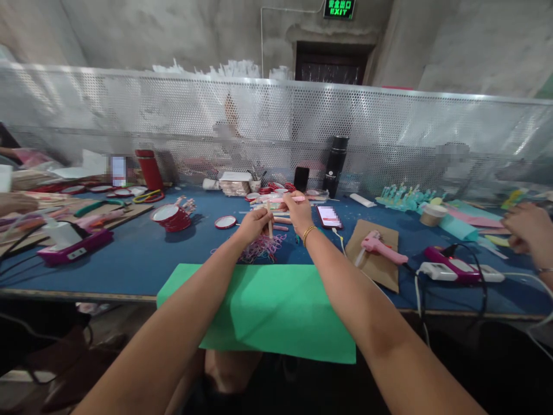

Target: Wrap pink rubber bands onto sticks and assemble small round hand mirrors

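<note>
My left hand (256,225) is closed around a thin pale stick (270,226), held upright above the table. Close beside it, my right hand (300,212) is shut on a slim pink pen-like thing (298,199) that points left and right. Its exact kind is too small to make out. Beneath my hands lies a tangle of pink and purple strings (261,249). More thin sticks (283,220) rest on the table just behind. A green sheet (276,311) hangs over the table's front edge, under my forearms.
A pink glue gun (382,248) lies on brown cardboard (358,230) at right, near a purple power strip (460,265). Phone (329,217), black flask (337,167), red round tin (171,218) and red bottle (149,170) stand about. Another person's hand (529,230) is at far right.
</note>
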Demonstrator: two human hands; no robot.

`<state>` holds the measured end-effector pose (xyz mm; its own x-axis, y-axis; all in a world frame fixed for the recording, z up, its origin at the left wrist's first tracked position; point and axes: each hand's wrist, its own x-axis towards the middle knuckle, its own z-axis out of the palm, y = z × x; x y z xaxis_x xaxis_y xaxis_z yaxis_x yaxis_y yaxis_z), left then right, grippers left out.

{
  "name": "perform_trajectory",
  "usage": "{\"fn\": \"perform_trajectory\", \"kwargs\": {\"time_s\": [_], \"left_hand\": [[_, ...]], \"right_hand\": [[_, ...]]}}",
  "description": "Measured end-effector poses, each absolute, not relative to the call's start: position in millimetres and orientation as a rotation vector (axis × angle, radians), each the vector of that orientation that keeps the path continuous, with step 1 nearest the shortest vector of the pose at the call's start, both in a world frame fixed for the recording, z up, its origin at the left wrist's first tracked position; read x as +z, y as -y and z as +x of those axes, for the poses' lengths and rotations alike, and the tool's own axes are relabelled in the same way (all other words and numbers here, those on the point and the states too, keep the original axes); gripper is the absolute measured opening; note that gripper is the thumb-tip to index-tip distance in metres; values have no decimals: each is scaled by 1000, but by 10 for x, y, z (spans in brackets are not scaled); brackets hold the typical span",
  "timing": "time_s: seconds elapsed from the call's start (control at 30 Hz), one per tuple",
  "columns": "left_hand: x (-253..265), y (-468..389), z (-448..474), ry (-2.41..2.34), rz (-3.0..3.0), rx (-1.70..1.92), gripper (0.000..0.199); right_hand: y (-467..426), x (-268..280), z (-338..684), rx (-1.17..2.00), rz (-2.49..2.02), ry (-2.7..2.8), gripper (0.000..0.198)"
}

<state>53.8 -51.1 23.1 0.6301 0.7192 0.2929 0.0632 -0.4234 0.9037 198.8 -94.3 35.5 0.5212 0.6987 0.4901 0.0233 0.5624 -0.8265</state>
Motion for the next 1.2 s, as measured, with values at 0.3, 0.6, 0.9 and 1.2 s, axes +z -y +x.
{"fn": "perform_trajectory", "kwargs": {"time_s": [0.3,0.6,0.9,1.2], "left_hand": [[247,522,544,-629,1878,858,33],[196,481,528,-623,1878,848,38],[216,499,535,-609,1847,860,38],[205,476,538,-600,1846,860,37]], "right_hand": [[931,352,1994,473,-902,940,15],[947,366,1986,482,-913,904,18],[954,374,1983,486,-902,883,15],[929,349,2008,483,-914,908,16]]}}
